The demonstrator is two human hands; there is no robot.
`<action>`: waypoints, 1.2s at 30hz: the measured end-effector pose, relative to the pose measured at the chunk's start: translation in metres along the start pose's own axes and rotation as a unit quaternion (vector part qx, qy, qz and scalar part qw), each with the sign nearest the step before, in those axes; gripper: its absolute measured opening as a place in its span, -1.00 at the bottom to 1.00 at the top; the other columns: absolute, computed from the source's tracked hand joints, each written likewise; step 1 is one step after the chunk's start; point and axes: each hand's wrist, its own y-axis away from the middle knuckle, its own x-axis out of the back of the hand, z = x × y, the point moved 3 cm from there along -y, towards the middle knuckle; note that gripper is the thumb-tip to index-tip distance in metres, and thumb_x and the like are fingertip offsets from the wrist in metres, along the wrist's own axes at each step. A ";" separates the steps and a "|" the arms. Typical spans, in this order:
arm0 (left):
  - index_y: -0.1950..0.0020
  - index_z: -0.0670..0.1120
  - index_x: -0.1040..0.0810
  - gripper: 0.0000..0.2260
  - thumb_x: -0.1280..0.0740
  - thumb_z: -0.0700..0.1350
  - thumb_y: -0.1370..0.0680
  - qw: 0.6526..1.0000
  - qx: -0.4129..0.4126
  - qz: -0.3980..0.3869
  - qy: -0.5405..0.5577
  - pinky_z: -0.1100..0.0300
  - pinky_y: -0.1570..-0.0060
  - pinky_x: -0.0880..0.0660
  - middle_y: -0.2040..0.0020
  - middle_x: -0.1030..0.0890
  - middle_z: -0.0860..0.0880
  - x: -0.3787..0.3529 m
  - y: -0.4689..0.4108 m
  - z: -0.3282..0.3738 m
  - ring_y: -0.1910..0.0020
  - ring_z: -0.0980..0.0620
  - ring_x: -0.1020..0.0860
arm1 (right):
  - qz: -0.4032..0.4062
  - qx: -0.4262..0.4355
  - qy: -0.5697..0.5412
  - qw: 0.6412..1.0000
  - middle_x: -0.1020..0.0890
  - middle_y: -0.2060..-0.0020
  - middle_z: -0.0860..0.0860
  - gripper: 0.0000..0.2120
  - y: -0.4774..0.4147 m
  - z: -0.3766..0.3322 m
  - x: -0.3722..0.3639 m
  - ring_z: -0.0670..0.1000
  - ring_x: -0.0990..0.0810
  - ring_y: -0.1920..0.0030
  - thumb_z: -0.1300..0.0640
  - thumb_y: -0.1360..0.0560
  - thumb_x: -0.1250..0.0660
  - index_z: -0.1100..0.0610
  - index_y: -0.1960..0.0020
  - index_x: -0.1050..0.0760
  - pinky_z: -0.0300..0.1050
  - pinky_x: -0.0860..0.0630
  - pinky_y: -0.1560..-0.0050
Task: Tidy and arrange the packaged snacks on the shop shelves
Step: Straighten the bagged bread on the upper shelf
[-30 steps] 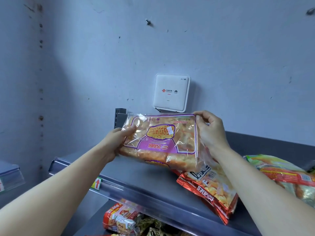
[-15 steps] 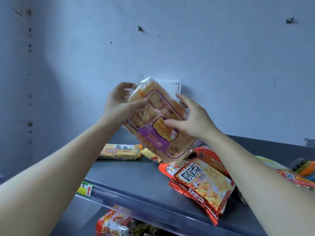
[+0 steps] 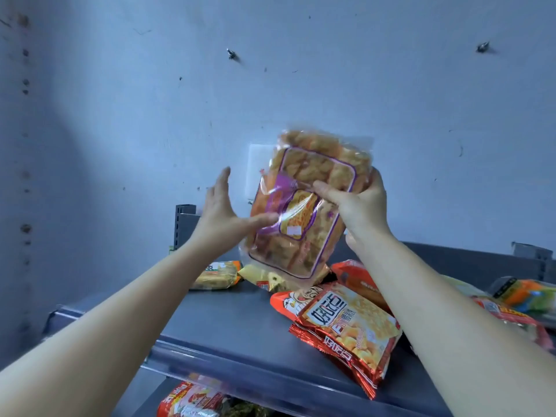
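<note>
1. Purple-trimmed clear snack bag (image 3: 313, 164), head view: upright above the grey shelf (image 3: 225, 320), not yet placed. The right hand (image 3: 359, 206) grips its right edge; the left hand (image 3: 222, 215) is spread flat, thumb touching it.
2. Below it, red packs (image 3: 346, 323) and others lie jumbled, so most of the tidying probably remains.

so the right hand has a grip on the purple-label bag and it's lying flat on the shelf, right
Not flat: the head view shows the purple-label bag held upright over the shelf, with the right hand having its grip on it.
</note>
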 end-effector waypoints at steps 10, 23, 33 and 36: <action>-0.12 -0.15 -0.48 -0.47 -0.55 -0.09 -0.21 0.902 0.203 -0.140 0.353 0.10 0.31 -0.62 0.11 -0.57 -0.19 -0.064 0.020 -0.016 0.31 -0.07 -0.55 | 0.111 -0.118 -0.084 0.983 -0.67 -0.01 0.05 -0.33 0.003 0.002 0.060 0.11 -0.69 0.05 0.04 -0.14 -0.66 0.08 -0.14 -0.45 0.17 -0.63 0.02; -0.15 -0.16 -0.46 -0.58 -0.54 -0.16 -0.38 0.903 0.212 -0.087 0.364 0.20 0.52 -0.50 0.13 -0.57 -0.11 -0.171 0.040 0.047 0.44 0.01 -0.54 | 0.181 -0.081 0.060 0.978 -0.69 0.01 0.02 -0.53 0.028 -0.022 0.231 0.10 -0.64 -0.06 -0.09 -0.11 -0.59 -0.01 0.03 -0.56 0.22 -0.53 -0.18; -0.13 -0.15 -0.42 -0.57 -0.55 -0.16 -0.38 0.898 0.201 -0.108 0.375 0.25 0.52 -0.46 0.13 -0.46 -0.09 -0.284 0.093 0.139 0.43 0.04 -0.39 | 0.195 -0.074 0.125 0.970 -0.66 -0.04 0.08 -0.45 0.037 -0.067 0.385 0.14 -0.66 -0.03 -0.17 -0.02 -0.60 0.01 0.09 -0.51 0.22 -0.60 -0.05; -0.20 -0.17 -0.42 -0.56 -0.53 -0.14 -0.41 0.902 0.192 -0.113 0.370 0.25 0.51 -0.47 0.06 -0.47 -0.12 -0.320 0.112 0.168 0.41 0.04 -0.39 | 0.173 -0.089 0.126 0.973 -0.67 -0.04 0.04 -0.63 0.040 -0.083 0.431 0.07 -0.67 0.00 0.04 -0.29 -0.58 0.02 -0.03 -0.54 0.17 -0.60 -0.07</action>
